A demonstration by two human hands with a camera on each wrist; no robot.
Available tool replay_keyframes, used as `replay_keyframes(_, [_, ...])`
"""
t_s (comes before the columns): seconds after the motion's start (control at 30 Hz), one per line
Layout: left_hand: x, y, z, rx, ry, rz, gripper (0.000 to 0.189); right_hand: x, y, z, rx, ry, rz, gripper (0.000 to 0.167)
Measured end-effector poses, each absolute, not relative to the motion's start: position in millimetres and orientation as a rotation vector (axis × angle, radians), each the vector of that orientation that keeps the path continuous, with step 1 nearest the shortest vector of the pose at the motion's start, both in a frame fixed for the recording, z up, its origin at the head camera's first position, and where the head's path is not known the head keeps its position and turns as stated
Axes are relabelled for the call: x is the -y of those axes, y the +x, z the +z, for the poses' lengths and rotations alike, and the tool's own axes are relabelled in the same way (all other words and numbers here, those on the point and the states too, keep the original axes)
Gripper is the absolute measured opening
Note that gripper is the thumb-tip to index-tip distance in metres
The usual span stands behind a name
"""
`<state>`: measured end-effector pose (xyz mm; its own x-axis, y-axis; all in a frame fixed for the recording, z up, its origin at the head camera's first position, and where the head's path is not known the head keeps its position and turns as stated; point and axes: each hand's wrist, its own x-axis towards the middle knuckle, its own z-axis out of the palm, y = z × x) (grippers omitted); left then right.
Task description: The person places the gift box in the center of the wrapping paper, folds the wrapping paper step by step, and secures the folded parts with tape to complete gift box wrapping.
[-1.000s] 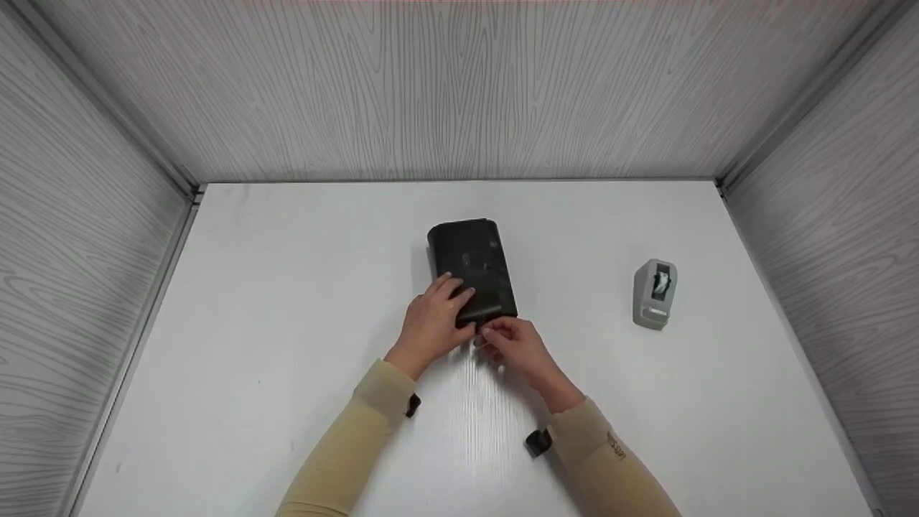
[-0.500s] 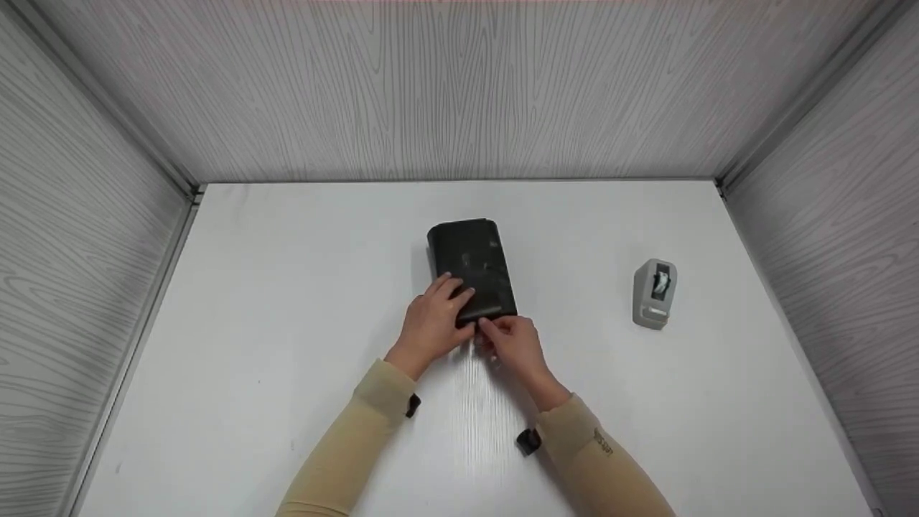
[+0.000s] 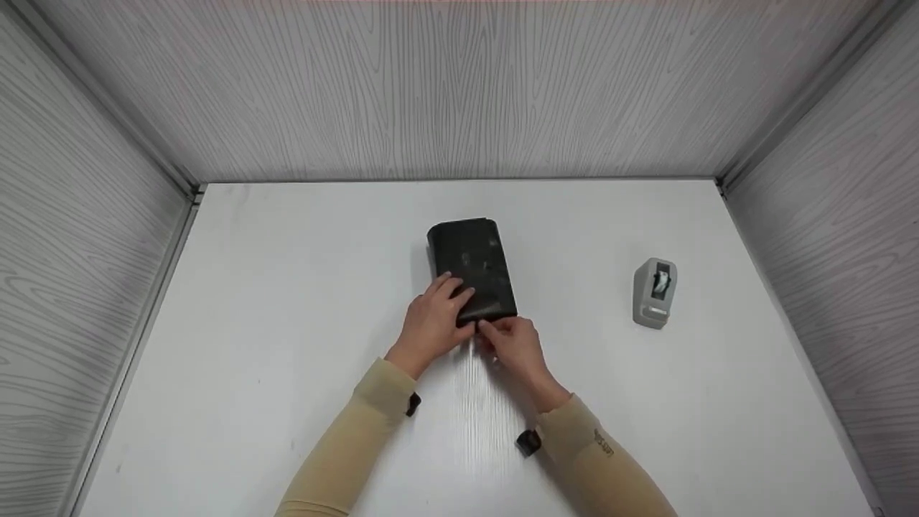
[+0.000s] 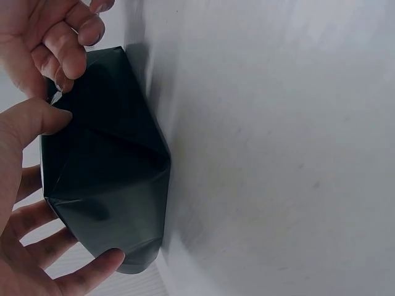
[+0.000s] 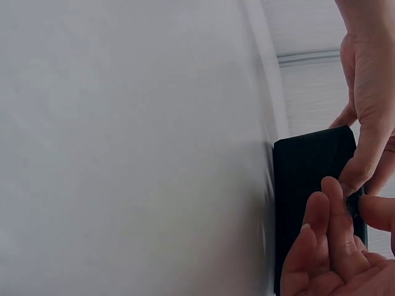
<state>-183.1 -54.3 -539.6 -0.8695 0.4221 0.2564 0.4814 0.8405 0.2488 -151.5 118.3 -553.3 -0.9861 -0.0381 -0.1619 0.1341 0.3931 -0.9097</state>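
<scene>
Left hand (image 3: 429,319): grasping a smooth black, box-shaped parcel in creased wrapping (image 3: 470,251), its fingers spread over the top and its thumb bent over the near end.
Right hand (image 3: 515,345): pinching the upper edge of the parcel's near end with thumb and fingertips, just beside the left thumb.
Parcel: on the white bench (image 3: 323,287), under the left hand's fingers and reaching away beyond them.
Folded end: facing the wrists, with slanting creases meeting below the left thumb.
Pale speck (image 4: 57,97): at the right hand's pinch; whether it is clear tape is too small to tell.
Grey plastic tape dispenser (image 3: 653,294): to the right of the right hand and a little farther out, touched by neither hand.
Step in hand: judged to be fastening the folded end, with 1 hand steadying and 1 working the edge.
Next move: seems to call for firm left-thumb pressure while the right fingertips smooth the edge flat, without letting the creases spring up.
</scene>
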Motion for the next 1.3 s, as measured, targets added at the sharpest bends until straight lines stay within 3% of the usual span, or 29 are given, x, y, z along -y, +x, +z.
replay_keyframes(1.3, [53.7,-183.7,-540.3,2.845,-0.696,-0.446,0.052,-116.2,-154.2,-551.3,-2.544,0.122,-1.605,0.026])
